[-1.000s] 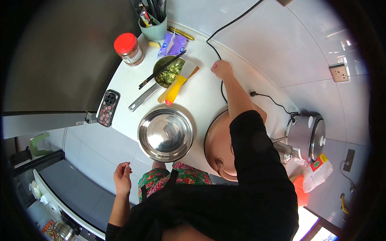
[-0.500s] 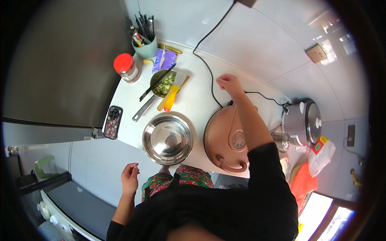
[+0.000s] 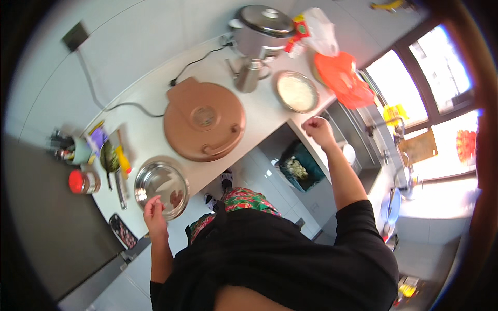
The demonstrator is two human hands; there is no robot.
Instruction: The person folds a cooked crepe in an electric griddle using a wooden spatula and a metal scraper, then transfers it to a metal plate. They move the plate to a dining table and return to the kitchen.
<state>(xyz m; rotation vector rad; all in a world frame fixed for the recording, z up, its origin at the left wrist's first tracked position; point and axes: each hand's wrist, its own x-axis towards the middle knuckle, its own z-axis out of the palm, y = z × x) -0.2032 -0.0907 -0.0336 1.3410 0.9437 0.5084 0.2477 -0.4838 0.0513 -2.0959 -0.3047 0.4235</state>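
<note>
Head view: my right hand (image 3: 319, 130), half-open and empty, is leaving the copper appliance (image 3: 204, 136), bringing the bowl (image 3: 301, 110) at the counter's (image 3: 259, 118) right end within reach. My empty, half-curled left hand (image 3: 154, 211) is overlapping the front-edge basin (image 3: 161, 176).

Single wide fisheye view, head-worn, looking down from above, counter (image 3: 262, 116) near

On counter (image 3: 264, 114): griddle (image 3: 205, 122) ctr; bowl (image 3: 148, 187) to L, phone (image 3: 123, 231) further L. Pitcher (image 3: 249, 76) R of griddle, rice cooker (image 3: 262, 36) bhnd it. Basin (image 3: 300, 110) R of pitcher, nr edge.
</note>
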